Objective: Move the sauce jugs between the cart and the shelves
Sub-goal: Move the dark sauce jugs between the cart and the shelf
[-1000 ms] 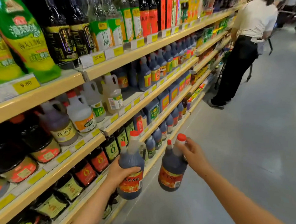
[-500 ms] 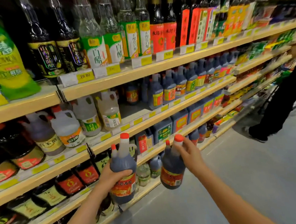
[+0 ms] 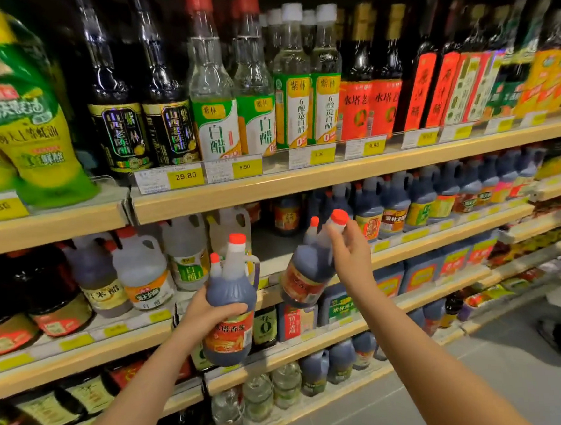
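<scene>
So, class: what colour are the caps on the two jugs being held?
Red-orange, on both the left jug and right jug; head view.

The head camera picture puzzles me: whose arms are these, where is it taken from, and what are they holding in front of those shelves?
There is no machine here. A person wears a wide-angle camera on the head, so you look down their own arms. The left hand grips a dark sauce jug round its body, held upright. The right hand holds a second dark jug by its neck, tilted towards an open gap on the middle shelf. That shelf carries pale vinegar jugs and more dark ones. The shelf above holds tall glass bottles behind yellow price tags.
</scene>
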A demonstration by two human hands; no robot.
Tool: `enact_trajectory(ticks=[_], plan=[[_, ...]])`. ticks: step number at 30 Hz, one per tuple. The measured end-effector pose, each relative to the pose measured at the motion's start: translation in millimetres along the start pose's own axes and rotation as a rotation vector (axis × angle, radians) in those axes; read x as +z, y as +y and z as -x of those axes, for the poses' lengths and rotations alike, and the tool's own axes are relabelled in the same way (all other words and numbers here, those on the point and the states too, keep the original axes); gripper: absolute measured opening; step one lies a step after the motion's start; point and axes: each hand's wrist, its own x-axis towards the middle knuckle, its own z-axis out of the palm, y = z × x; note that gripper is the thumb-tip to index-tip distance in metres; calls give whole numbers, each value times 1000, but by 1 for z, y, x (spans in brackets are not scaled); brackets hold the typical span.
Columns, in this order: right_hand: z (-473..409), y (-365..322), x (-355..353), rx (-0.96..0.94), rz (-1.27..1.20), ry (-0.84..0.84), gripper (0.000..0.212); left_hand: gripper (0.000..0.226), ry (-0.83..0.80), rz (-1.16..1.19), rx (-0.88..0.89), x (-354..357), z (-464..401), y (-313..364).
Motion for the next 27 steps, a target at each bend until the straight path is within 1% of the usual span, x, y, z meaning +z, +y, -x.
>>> enact_trajectory(ticks=[3,6,9,11,13,14,16,17,18,19,21,23,25,27], plan=[[-27,16,13,-3,-99,23,8,49,80,13,1,7,-14,-1],[-51,32,28,-37,-179,16,8,44,165,39,-4,16,-21,-3],[-73,45,41,-58,-185,-40,17,43,234,47,3,25,-24,-5],[-83,53,50,-68,-171,-97,23,44,273,62,7,30,-23,-6],[-87,59,57,-86,-114,-189,28,46,325,71,19,34,-20,-6],[-87,63,60,-96,-85,-247,27,49,351,72,21,36,-18,-7],[-91,66,67,-123,-25,-337,23,66,372,67,20,37,-11,-9],[-94,65,71,-118,-6,-380,16,74,377,75,21,37,-7,-10],[-96,63,75,-99,-9,-428,6,77,380,82,19,36,-3,-11],[-97,61,78,-78,-20,-461,8,76,378,82,14,35,1,-12],[-95,57,84,-25,-54,-465,28,65,363,79,16,31,10,-15],[-89,54,85,45,-95,-408,35,53,352,85,27,28,18,-17],[-84,50,88,118,-122,-373,31,54,350,82,13,24,26,-19],[-82,48,89,150,-120,-367,11,63,336,81,-8,24,32,-20]])
